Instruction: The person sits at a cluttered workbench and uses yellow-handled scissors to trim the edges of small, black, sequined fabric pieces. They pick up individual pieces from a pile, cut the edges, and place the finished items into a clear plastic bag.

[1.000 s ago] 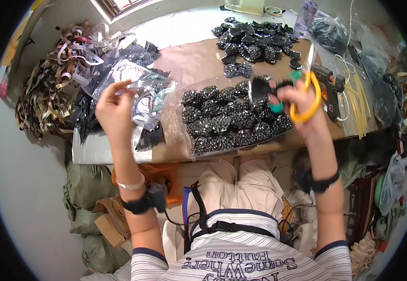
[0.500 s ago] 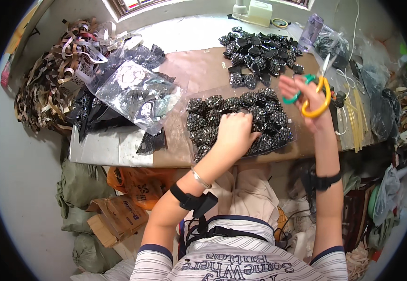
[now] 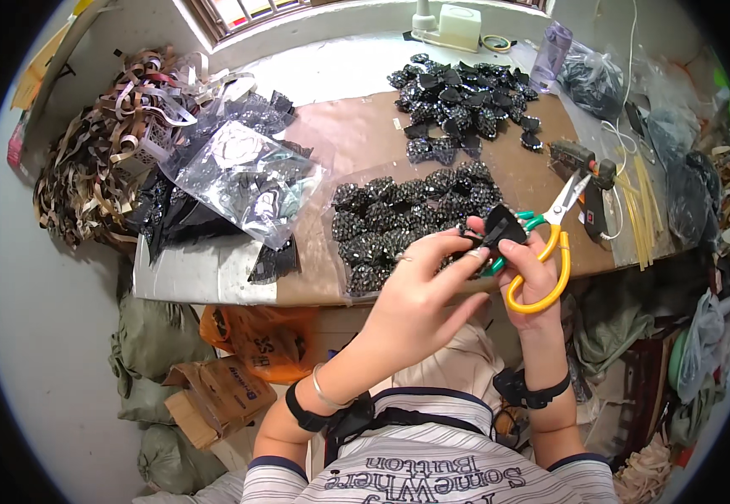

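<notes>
A black bow-like piece (image 3: 504,225) is held up between both my hands, above the near right edge of the table. My left hand (image 3: 415,296) pinches its left side between closed fingertips. My right hand (image 3: 536,281) grips the other side and also carries scissors (image 3: 565,202) with yellow and green handles, their blades slightly apart and pointing away to the right. Just beyond my hands, rows of glittery black bows (image 3: 411,210) lie on a clear plastic sheet. Fingers partly hide the held piece, and my hands cover some of the near right rows.
Farther back is a loose heap of black bows (image 3: 466,101). A glue gun (image 3: 573,154) and yellowish sticks (image 3: 638,210) lie on the right. At left are a clear plastic bag (image 3: 243,172) and tangled ribbon strips (image 3: 88,168). A purple bottle (image 3: 551,57) stands at the back right.
My left hand has lifted off the rows of bows and come right. My right hand, with the scissors, has dropped nearer to meet it. A black bow piece is now between them.
</notes>
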Demonstrator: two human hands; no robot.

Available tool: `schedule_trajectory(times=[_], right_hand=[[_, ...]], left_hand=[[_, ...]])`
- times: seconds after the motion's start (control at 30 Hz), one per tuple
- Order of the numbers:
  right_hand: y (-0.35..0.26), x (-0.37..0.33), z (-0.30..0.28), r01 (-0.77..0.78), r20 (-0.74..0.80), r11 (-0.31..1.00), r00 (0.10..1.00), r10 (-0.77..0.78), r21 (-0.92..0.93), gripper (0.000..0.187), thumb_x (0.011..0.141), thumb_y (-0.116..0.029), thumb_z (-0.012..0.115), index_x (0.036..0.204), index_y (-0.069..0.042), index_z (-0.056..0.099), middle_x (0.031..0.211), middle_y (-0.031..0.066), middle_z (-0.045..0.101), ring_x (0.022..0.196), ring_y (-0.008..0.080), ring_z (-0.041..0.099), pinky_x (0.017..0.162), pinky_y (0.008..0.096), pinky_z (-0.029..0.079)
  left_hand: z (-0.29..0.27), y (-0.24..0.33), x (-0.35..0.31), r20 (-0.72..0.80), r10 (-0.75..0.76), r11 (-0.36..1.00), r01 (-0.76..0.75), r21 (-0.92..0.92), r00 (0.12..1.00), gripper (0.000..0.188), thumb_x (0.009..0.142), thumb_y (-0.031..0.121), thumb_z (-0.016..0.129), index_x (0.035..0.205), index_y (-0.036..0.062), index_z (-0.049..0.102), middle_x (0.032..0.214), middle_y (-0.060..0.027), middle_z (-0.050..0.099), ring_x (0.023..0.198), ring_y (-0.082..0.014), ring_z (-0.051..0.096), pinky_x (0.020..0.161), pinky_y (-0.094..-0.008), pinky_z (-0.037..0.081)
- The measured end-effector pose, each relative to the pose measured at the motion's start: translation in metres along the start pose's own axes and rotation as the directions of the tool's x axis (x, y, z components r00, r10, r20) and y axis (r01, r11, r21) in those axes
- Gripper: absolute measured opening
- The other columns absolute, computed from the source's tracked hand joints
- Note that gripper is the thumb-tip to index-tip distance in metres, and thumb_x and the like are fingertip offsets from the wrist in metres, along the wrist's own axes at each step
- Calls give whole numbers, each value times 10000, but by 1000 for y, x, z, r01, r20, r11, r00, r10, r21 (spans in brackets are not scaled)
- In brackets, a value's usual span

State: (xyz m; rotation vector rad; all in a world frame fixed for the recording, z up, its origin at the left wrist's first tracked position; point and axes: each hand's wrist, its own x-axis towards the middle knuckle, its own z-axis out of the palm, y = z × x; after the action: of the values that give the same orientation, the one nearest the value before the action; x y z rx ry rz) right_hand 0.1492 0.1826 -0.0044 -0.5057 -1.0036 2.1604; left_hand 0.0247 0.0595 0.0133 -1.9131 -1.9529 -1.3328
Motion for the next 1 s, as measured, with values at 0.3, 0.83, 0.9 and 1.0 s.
schedule_trajectory(times=[0.3, 0.83, 0.9, 1.0], right_hand=[[4, -28, 5, 71, -85, 987, 993, -84, -146, 382, 872, -18, 569, 1230, -15, 434, 1165, 245, 622, 1005, 276, 667, 787, 288, 576], [23, -37, 15, 60, -234, 998, 970, -59, -3, 387, 856, 0, 582, 1200, -20, 406, 1037, 188, 644, 914, 268, 693, 707, 306, 599], [26, -36, 15, 59, -234, 998, 971, -55, 10, 386, 852, 2, 586, 1195, -20, 410, 1025, 189, 647, 909, 269, 694, 705, 309, 602], [29, -36, 20, 36, -227, 999, 973, -35, 1, 384, 854, -6, 591, 1192, -16, 409, 1006, 186, 644, 901, 275, 696, 709, 317, 605]], left_hand=[[4, 11, -12, -205, -219, 969, 187, -163, 954, 235, 754, 37, 765, 945, -1, 633, 1039, -129, 522, 794, -241, 609, 660, -327, 511], [-10, 9, -9, 47, -433, 836, 421, -353, 900, 183, 722, 34, 764, 714, -17, 589, 892, -101, 577, 767, -182, 574, 651, -266, 445], [-15, 7, -9, 126, -475, 798, 487, -356, 871, 180, 734, 16, 758, 706, -19, 584, 923, -93, 568, 779, -152, 569, 666, -256, 452], [-15, -4, -18, 210, -525, 636, 544, -547, 825, 181, 768, -8, 742, 693, -21, 578, 991, -81, 546, 807, -103, 552, 693, -238, 469]])
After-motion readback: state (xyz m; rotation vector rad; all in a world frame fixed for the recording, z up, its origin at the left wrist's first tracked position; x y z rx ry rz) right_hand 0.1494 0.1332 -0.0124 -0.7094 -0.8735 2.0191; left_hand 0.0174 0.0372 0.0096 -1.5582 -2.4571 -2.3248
